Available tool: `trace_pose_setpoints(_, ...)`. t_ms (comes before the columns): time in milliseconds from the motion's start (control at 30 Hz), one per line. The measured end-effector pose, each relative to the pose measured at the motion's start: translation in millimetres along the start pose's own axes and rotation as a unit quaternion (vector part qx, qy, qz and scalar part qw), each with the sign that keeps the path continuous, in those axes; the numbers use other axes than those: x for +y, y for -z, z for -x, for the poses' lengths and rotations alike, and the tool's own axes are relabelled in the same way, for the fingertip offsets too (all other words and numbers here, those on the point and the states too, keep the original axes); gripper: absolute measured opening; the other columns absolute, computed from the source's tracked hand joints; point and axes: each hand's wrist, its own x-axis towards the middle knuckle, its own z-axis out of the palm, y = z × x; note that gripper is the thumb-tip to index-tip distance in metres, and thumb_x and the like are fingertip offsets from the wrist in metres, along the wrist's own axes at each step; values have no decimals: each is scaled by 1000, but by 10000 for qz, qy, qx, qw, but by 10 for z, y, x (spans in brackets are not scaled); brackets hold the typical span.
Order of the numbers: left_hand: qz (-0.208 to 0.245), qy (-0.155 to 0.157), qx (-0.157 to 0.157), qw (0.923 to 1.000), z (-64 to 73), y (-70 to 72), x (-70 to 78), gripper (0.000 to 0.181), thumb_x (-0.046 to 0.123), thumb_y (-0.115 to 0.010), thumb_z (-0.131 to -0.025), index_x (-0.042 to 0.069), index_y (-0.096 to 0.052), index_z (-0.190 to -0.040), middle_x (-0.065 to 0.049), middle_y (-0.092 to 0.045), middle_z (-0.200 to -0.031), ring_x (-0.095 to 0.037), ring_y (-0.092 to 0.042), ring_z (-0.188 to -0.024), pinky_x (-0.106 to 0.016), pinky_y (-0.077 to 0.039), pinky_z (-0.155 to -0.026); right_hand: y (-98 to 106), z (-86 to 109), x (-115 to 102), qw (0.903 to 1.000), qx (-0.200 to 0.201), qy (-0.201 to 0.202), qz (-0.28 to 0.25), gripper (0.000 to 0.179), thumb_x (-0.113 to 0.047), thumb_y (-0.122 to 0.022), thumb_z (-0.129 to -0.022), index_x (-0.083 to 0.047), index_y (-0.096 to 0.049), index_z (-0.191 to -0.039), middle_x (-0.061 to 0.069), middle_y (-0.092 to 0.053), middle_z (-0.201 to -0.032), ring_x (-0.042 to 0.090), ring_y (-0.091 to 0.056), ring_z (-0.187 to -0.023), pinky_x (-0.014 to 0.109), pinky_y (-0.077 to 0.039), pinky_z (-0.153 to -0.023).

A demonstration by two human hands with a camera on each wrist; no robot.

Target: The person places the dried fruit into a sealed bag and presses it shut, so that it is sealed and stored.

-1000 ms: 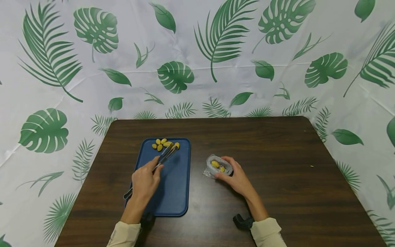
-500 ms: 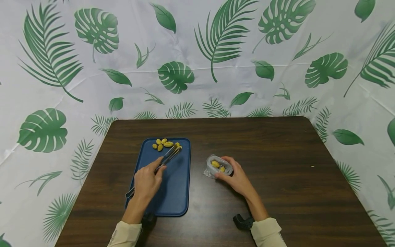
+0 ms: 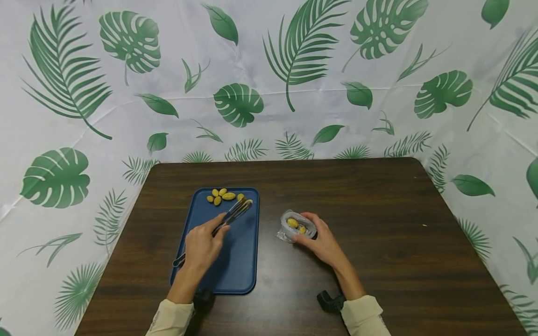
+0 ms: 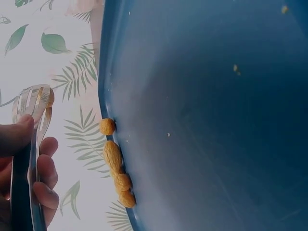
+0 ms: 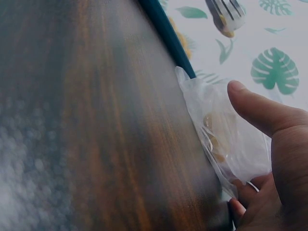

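My left hand (image 3: 201,245) grips metal tongs (image 3: 233,215) over the blue tray (image 3: 235,261). Between the slotted tong heads sits a yellow-brown nut-like piece (image 4: 50,97), raised above the tray in the left wrist view. Several similar nut-like pieces (image 3: 228,196) lie along the tray's far edge. To the right of the tray, my right hand (image 3: 323,240) holds a clear plastic bag (image 3: 284,234) by its side, thumb in front and fingers behind. The bag's mouth faces up, and yellow pieces (image 3: 293,223) show inside it.
The tray rests on a dark wood table (image 3: 378,210), left of the bag. Small crumbs (image 4: 236,69) dot the tray. A tiny pale scrap (image 3: 424,225) lies at the table's right. Behind hangs a white leaf-print cloth (image 3: 260,46).
The left hand and tongs have shifted a little to the right, bringing a piece away from the group at the tray's far edge. The right hand and bag have stayed put.
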Motion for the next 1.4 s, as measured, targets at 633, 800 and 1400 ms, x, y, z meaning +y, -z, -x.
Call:
trace_pose_setpoints(633,105,1,-235,9997,5,-20,84,38,17,-85,-84,10,-78,-121,-13,-80,-90,-10,-45,-52,-27,-34,-51,18,13,-26,10000,0,-32,-31,73,-47,-83,-85,-25,-50,-148,7,-54,-149,35,-45,-139,65,-34,-111)
trace_pose_setpoints(800,113,-2,-284,9995,9,-33,100,37,17,-85,-85,10,-78,-120,-11,-79,-86,-10,-44,-53,-26,-33,-51,17,13,-14,10000,20,-5,-50,72,-47,-83,-85,-26,-51,-146,5,-55,-147,33,-47,-137,63,-35,-110)
trace_pose_setpoints(1400,222,-134,-440,9987,-10,-63,194,36,18,-85,-85,13,-79,-120,-8,-80,-88,-8,-43,-53,-25,-33,-51,9,4,-6,10000,-10,32,-37,73,-47,-83,-86,-24,-50,-147,7,-54,-148,34,-47,-137,64,-36,-109)
